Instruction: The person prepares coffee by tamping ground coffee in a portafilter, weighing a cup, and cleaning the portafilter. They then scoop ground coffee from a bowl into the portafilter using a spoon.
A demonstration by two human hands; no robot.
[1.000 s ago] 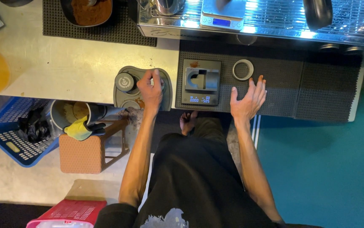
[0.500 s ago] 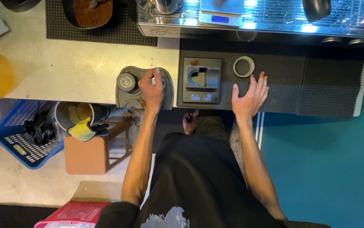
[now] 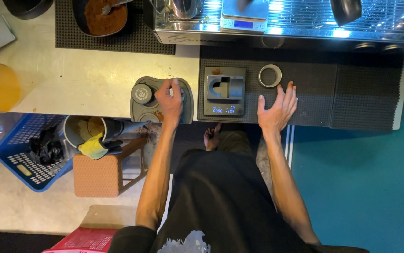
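Note:
My left hand [image 3: 170, 100] is closed over a metal tool standing on the grey tamping mat [image 3: 141, 112] at the counter's front edge; the tool itself is mostly hidden under my fingers. A round black tamper [image 3: 141, 93] stands just left of that hand on the same mat. My right hand [image 3: 277, 108] rests flat, fingers spread, on the black rubber mat [image 3: 314, 93]. Between the hands sits a small dark digital scale [image 3: 224, 90] with a lit display. A metal ring [image 3: 270, 75] lies just beyond my right fingertips.
An espresso machine's steel drip tray [image 3: 300, 21] runs along the back, with a second scale [image 3: 242, 16] on it. A dish of brown coffee grounds [image 3: 105, 16] sits back left. Below the counter are a blue basket [image 3: 22, 157], a bin, a yellow cloth [image 3: 92, 146] and an orange box [image 3: 96, 175].
Both hands stay almost where they were. The view has shifted slightly, and the left hand's fingers have closed a little more over the tool on the grey mat.

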